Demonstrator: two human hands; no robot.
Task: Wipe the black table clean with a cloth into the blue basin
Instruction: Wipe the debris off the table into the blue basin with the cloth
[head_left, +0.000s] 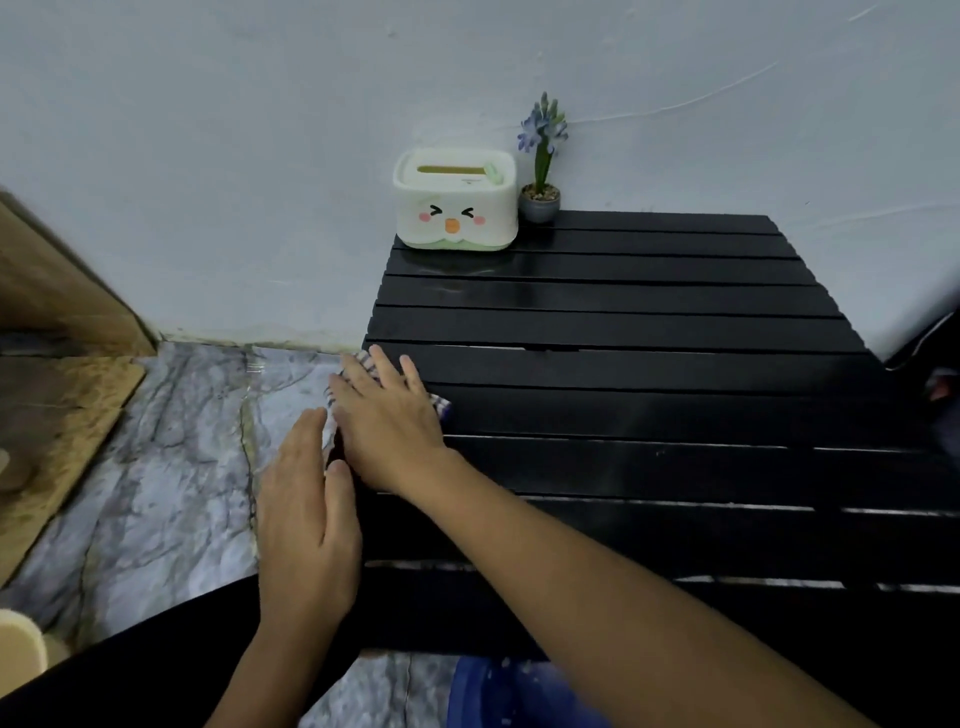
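Right hand (387, 421): lies flat, palm down and fingers spread, pressed on top of the cloth at the left edge of the table; it clasps nothing, only bears down.
Left hand (306, 514): open and flat with the fingers together, held just off the table's left edge, right beside the right hand; its thumb touches or nearly touches the table edge, and I cannot tell which.
Cloth (363, 364): a checked, pale and dark piece, mostly hidden beneath the right hand; a bit shows past the fingertips and another corner sticks out on the far side of the hand, on a slat.
Black table (649, 374): made of glossy slats running across, stretching away from the right hand toward the wall; thin pale streaks show along the gaps between the nearer slats, behind the right forearm.
Blue basin (498, 691): only part of its rim shows, low down under the near edge of the table, below the right forearm and well apart from both hands; pale specks lie on it.
Tissue box (456, 208): white and green with a cartoon face, standing at the far left corner of the table, well beyond the right hand's fingertips.
Potted flower (540, 200): small grey pot with a purple bloom, upright, just beside the tissue box against the wall.
Floor (171, 441): marbled grey, under and beyond the left hand.
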